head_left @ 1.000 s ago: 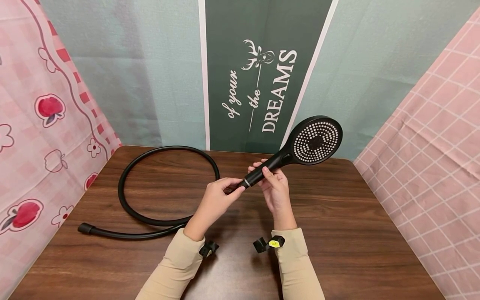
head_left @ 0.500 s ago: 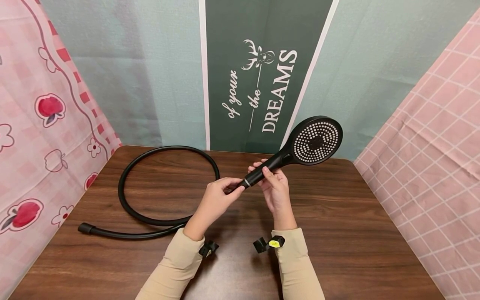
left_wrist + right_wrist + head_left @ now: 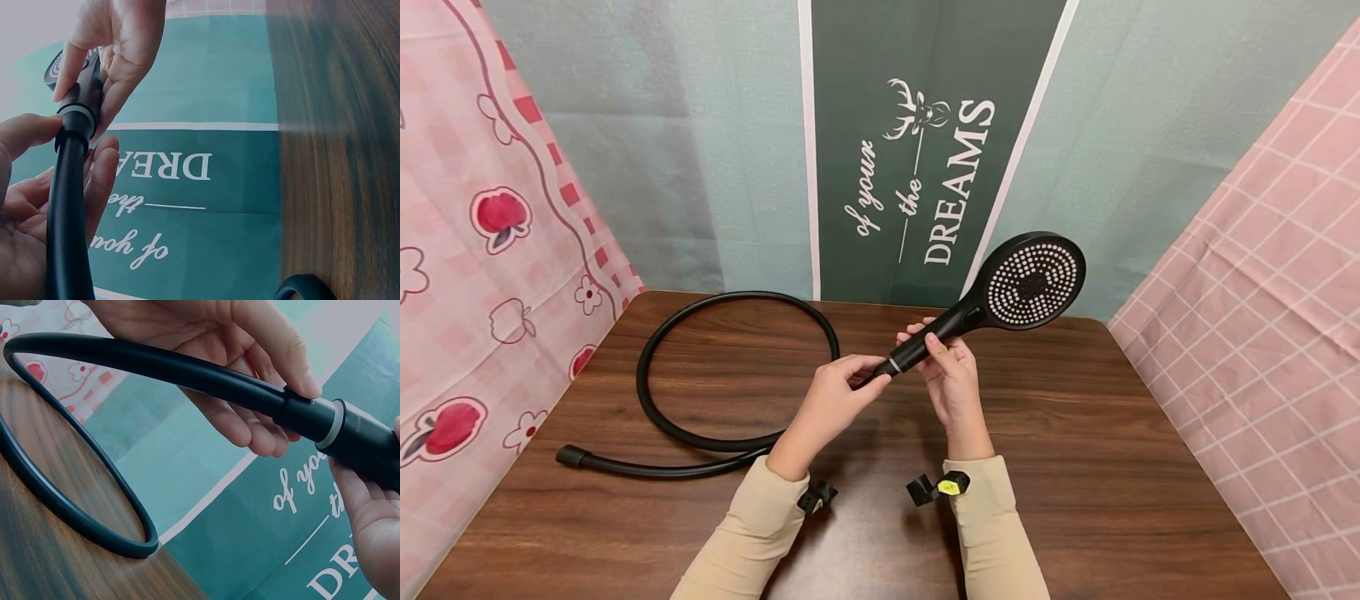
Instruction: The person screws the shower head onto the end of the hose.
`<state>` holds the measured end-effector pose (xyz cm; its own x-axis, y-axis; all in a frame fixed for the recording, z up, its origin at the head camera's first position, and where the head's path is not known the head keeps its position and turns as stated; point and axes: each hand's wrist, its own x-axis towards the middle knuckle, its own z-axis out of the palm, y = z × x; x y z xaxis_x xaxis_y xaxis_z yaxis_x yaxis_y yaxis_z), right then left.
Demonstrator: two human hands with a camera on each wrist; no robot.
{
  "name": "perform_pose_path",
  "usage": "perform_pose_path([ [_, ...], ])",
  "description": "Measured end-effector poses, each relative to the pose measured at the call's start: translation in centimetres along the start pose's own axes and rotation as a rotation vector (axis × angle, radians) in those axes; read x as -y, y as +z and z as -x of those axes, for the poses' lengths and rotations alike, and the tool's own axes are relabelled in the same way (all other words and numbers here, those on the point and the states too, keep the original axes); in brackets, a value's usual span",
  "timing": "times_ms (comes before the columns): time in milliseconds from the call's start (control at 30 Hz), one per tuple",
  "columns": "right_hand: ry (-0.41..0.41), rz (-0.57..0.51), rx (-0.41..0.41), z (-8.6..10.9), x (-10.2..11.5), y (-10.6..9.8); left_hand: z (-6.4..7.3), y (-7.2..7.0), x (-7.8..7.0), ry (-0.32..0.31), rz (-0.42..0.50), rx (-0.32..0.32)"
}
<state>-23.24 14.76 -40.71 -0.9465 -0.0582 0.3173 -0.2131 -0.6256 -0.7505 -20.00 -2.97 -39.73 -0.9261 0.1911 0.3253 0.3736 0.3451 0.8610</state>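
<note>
A black handheld shower head (image 3: 1033,282) with a round face of pale nozzles is held up at a slant above the table. Around its handle, my right hand (image 3: 955,387) grips with the thumb on top and fingers behind. My left hand (image 3: 835,396) pinches the end nut (image 3: 306,419) of a black shower hose (image 3: 206,372) between thumb and fingers. That nut meets the handle's lower end, where a pale ring (image 3: 334,425) shows at the joint. In the left wrist view, the right hand (image 3: 128,44) sits just beyond the joint. Threads are hidden.
The hose loops over the left side of the brown wooden table (image 3: 1075,467), its other end fitting (image 3: 572,456) lying near the left edge. Behind hangs a green cloth (image 3: 895,167) with white lettering; pink patterned cloths (image 3: 1262,292) flank both sides.
</note>
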Motion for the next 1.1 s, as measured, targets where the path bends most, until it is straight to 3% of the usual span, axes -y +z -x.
perform_pose_path([
  [467,0.002,0.010,0.001,0.02,0.02,-0.07,-0.03,0.19,0.24,0.015,-0.010,-0.008],
  [767,0.002,0.004,0.005,-0.03,-0.01,-0.19,-0.10,0.10,0.51,-0.005,0.035,0.005],
  [1100,0.005,0.010,-0.001,-0.02,0.00,-0.11,-0.10,0.05,0.46,0.003,-0.004,0.010],
])
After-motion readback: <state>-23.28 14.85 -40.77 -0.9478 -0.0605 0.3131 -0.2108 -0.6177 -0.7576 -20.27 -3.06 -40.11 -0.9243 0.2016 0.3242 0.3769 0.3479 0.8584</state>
